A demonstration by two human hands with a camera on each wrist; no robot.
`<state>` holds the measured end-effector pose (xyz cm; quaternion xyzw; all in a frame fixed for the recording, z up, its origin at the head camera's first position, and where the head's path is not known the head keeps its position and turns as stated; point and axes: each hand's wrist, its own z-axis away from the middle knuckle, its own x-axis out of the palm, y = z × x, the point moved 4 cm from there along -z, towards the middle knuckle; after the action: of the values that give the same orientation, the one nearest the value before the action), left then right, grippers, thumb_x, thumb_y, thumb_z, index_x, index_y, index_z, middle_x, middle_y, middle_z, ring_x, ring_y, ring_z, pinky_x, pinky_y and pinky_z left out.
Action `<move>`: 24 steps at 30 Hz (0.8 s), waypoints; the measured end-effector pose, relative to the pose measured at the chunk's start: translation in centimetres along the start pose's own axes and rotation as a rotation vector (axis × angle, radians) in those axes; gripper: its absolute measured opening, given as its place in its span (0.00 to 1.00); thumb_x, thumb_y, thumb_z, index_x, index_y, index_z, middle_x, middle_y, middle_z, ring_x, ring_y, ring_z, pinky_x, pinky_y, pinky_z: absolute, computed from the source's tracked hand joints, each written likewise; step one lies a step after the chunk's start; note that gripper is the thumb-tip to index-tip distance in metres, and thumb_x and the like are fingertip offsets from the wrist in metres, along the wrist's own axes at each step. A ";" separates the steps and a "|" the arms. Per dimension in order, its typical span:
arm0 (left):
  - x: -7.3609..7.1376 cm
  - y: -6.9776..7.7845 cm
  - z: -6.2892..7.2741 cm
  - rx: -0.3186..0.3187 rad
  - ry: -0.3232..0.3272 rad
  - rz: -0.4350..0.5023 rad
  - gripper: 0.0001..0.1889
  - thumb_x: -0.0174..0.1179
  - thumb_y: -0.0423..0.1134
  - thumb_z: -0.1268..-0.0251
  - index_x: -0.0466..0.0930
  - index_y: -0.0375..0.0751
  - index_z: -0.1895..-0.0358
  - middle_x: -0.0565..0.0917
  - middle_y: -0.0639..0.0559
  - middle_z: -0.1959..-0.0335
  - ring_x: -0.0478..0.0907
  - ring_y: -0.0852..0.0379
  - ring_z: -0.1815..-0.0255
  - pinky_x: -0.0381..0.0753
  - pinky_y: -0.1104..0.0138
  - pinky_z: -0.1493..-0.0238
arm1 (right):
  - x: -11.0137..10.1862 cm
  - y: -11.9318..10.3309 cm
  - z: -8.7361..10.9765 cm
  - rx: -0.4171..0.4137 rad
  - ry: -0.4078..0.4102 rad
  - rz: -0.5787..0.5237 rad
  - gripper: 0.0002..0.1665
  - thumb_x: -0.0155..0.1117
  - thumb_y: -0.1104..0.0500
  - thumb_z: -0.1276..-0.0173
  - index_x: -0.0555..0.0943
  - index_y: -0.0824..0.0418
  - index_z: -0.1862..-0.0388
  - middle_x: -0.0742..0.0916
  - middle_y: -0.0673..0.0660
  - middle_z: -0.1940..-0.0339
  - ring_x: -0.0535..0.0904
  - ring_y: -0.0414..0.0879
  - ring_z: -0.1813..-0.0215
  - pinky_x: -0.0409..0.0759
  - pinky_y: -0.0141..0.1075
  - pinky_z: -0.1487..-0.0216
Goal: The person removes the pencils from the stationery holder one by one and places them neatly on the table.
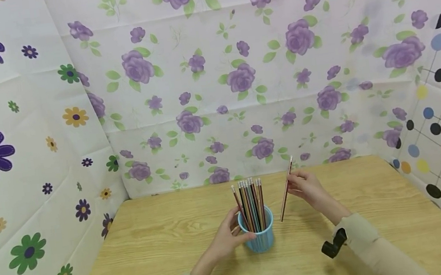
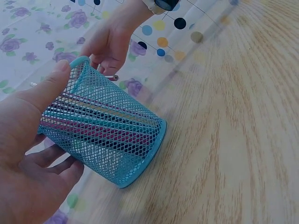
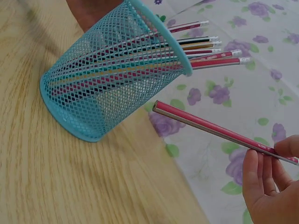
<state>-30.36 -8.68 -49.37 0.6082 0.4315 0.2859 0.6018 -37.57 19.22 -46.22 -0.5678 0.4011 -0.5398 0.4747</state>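
A light blue mesh pencil cup [image 1: 263, 243] stands upright on the table, holding several pencils [image 1: 252, 197] with their white eraser ends up. My left hand [image 1: 224, 237] grips the cup from its left side, the thumb near the rim in the left wrist view. To the right of the cup, my right hand [image 1: 307, 188] pinches a single red pencil [image 3: 201, 123] near its eraser end. That pencil slants with its unsharpened lower end beside the cup's rim, outside it. Seen from the right wrist, red, black, gold and teal pencils show through the mesh [image 3: 105, 88].
The wood-grain table [image 1: 154, 236] reaches back to a cloth [image 1: 215, 88] printed with purple roses. A flower-patterned cloth [image 1: 45, 175] hangs at the left and a dotted cloth [image 1: 440, 98] at the right. A black wrist device [image 1: 334, 243] sits at the right cuff.
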 end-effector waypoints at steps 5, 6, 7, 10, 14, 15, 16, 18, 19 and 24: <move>-0.1 0.3 0.0 -0.001 0.006 -0.001 0.45 0.68 0.36 0.35 0.49 0.35 0.22 0.61 0.32 0.26 0.60 0.37 0.26 0.59 0.50 0.26 | -0.3 0.6 -0.4 0.008 -0.008 0.042 0.06 0.56 0.63 0.22 0.77 0.61 0.62 0.83 0.54 0.65 0.83 0.43 0.62 0.85 0.33 0.54; -0.1 0.4 0.0 0.001 0.007 0.000 0.45 0.68 0.35 0.35 0.49 0.35 0.22 0.61 0.32 0.26 0.60 0.37 0.26 0.59 0.49 0.26 | -0.3 0.7 -0.5 0.012 -0.006 0.051 0.06 0.56 0.63 0.22 0.77 0.61 0.62 0.83 0.55 0.65 0.83 0.43 0.62 0.85 0.33 0.54; -0.1 0.5 0.0 0.002 0.006 0.001 0.45 0.68 0.35 0.35 0.49 0.35 0.22 0.61 0.32 0.26 0.60 0.37 0.26 0.59 0.49 0.26 | -0.3 0.9 -0.5 0.017 0.002 0.058 0.05 0.56 0.63 0.23 0.77 0.62 0.61 0.84 0.55 0.65 0.83 0.43 0.62 0.85 0.33 0.55; -0.1 0.6 -0.1 0.007 0.005 0.005 0.44 0.68 0.35 0.35 0.49 0.35 0.22 0.62 0.32 0.26 0.60 0.37 0.26 0.59 0.50 0.26 | -0.3 1.3 -0.8 0.032 0.007 0.077 0.04 0.57 0.62 0.23 0.76 0.64 0.58 0.84 0.55 0.65 0.83 0.43 0.63 0.85 0.34 0.56; -0.2 0.5 -0.1 0.014 0.005 0.006 0.44 0.68 0.36 0.35 0.50 0.35 0.22 0.62 0.33 0.26 0.61 0.37 0.26 0.59 0.50 0.26 | -0.2 1.7 -0.9 0.042 0.007 0.094 0.06 0.57 0.63 0.23 0.75 0.66 0.56 0.83 0.55 0.65 0.82 0.41 0.64 0.85 0.33 0.58; -0.2 0.4 -0.2 0.016 0.006 0.005 0.45 0.69 0.36 0.36 0.50 0.35 0.22 0.62 0.33 0.26 0.61 0.37 0.26 0.59 0.50 0.26 | -0.2 1.9 -0.9 0.044 0.009 0.101 0.06 0.57 0.63 0.23 0.75 0.67 0.56 0.83 0.55 0.65 0.82 0.41 0.64 0.85 0.33 0.58; -0.2 0.4 -0.2 0.019 0.006 0.006 0.45 0.69 0.36 0.36 0.50 0.35 0.22 0.62 0.32 0.26 0.61 0.37 0.26 0.59 0.50 0.26 | -0.2 2.0 -0.9 0.046 0.011 0.108 0.06 0.57 0.63 0.23 0.75 0.67 0.56 0.83 0.54 0.66 0.81 0.40 0.65 0.85 0.32 0.58; -0.2 0.3 -0.2 0.023 0.006 0.002 0.46 0.69 0.37 0.37 0.50 0.34 0.22 0.62 0.32 0.26 0.61 0.36 0.27 0.60 0.50 0.26 | -0.2 2.2 -0.8 0.050 0.017 0.128 0.06 0.57 0.63 0.23 0.75 0.68 0.56 0.83 0.54 0.66 0.81 0.40 0.65 0.85 0.32 0.59; -0.2 0.3 -0.2 0.022 0.006 -0.003 0.46 0.70 0.37 0.37 0.50 0.35 0.22 0.62 0.32 0.26 0.61 0.36 0.27 0.60 0.50 0.26 | -0.3 2.4 -0.8 0.050 0.011 0.137 0.07 0.56 0.63 0.23 0.75 0.69 0.55 0.83 0.55 0.66 0.81 0.40 0.65 0.85 0.32 0.59; 0.0 0.0 0.0 0.011 0.007 -0.002 0.47 0.70 0.38 0.37 0.48 0.33 0.22 0.61 0.31 0.26 0.61 0.36 0.27 0.60 0.50 0.27 | -0.6 3.5 -0.7 0.093 0.026 0.172 0.11 0.56 0.64 0.24 0.74 0.73 0.51 0.83 0.56 0.65 0.81 0.41 0.65 0.85 0.32 0.60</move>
<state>-30.35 -8.63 -49.40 0.6101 0.4357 0.2849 0.5973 -38.17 18.90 -49.73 -0.5016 0.4291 -0.5222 0.5400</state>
